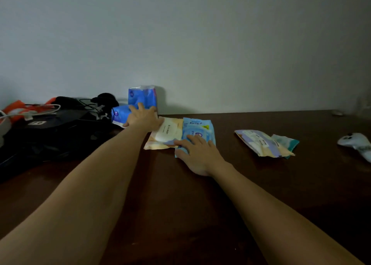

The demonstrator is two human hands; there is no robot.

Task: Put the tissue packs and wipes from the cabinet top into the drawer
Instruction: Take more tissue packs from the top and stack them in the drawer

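Note:
On the dark wooden cabinet top (200, 204) a blue tissue pack (143, 96) stands upright against the wall, with a second blue tissue pack (120, 113) lying beside it. My left hand (143, 117) reaches between them, fingers spread over the lying pack. A cream and orange wipes pack (166, 134) lies flat in the middle. Next to it is a light blue wipes pack (198, 129), and my right hand (198, 156) rests flat on its near edge, fingers apart. Further right lie a pastel wipes pack (261, 143) and a teal pack (287, 143) partly under it. No drawer is in view.
A black bag (50, 136) with cables and an orange and white object (18, 110) fills the left side. A white game controller (357, 143) lies at the far right edge. A small round object (337, 113) sits by the wall at the back right.

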